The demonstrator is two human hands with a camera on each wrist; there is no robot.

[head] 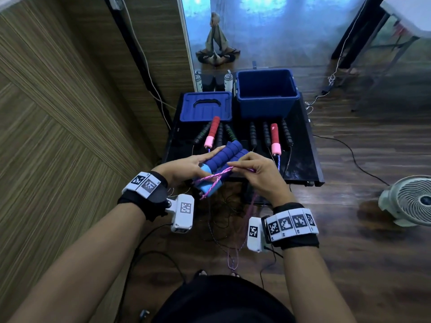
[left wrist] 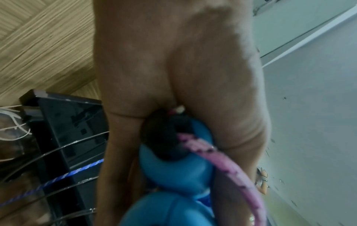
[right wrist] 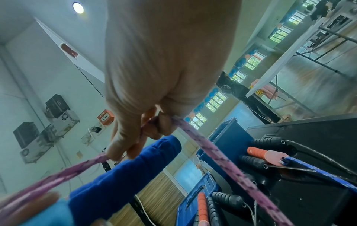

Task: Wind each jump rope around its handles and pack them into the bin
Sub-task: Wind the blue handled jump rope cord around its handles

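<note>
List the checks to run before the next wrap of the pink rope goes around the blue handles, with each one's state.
1. Left hand grips both blue handles together: ok.
2. Right hand pinches the pink rope: ok.
3. Rope already crosses the handles: ok.
4. Hanging slack free of floor cables: cannot tell.
5. Blue bin open, its lid set beside it: ok.
6. Wraps tight: cannot tell.
</note>
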